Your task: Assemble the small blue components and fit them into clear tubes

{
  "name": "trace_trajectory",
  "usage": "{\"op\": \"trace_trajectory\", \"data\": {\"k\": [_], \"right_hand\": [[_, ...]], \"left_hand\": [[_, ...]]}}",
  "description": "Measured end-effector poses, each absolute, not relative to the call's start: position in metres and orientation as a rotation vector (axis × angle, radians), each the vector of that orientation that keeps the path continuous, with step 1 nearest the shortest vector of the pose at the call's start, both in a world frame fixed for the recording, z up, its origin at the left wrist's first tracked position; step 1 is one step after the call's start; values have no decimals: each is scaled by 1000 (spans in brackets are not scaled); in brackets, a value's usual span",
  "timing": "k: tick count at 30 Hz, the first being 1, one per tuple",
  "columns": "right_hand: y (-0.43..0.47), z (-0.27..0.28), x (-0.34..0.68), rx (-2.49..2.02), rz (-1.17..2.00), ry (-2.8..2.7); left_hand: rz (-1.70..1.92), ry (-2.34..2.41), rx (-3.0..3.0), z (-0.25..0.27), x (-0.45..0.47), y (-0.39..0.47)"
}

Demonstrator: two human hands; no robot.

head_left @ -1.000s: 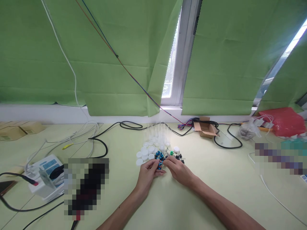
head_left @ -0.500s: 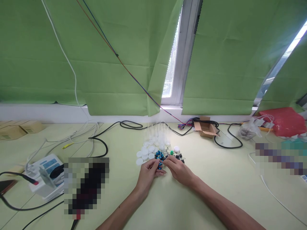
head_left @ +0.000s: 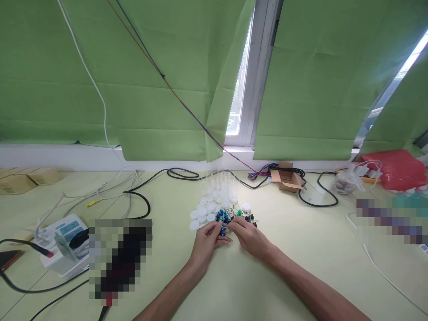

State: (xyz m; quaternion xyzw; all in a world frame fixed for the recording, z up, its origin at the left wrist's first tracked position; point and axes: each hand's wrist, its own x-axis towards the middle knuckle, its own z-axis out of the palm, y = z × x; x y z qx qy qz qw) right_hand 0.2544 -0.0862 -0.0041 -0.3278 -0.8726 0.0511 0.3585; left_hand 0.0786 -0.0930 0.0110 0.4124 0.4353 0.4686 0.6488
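My left hand (head_left: 207, 240) has its thumb and fingers closed around a small shiny blue part (head_left: 222, 231), too small to name more exactly. Close against it on the right, my right hand (head_left: 248, 235) is pinched, and what sits between its fingertips is hidden. Just beyond both hands lies a pile of small blue parts (head_left: 221, 215). Beside the pile are a green part (head_left: 239, 212) and several black parts (head_left: 251, 218). Several round white lids (head_left: 202, 214) are spread to the left of the pile, with clear containers (head_left: 219, 185) behind.
An open cardboard box (head_left: 289, 180) stands by the wall among black cables (head_left: 319, 205). On the left are a white power strip (head_left: 67, 245) and yellowish boxes (head_left: 20, 180). A plastic bag (head_left: 347, 180) and a red bag (head_left: 399, 169) lie at the right.
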Motion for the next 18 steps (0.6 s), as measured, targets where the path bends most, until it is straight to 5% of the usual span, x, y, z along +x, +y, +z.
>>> {"op": "trace_trajectory", "data": {"k": [18], "right_hand": [[-86, -8, 257, -861, 150, -2260]], "left_hand": [[1064, 960, 949, 9, 78, -93]]}}
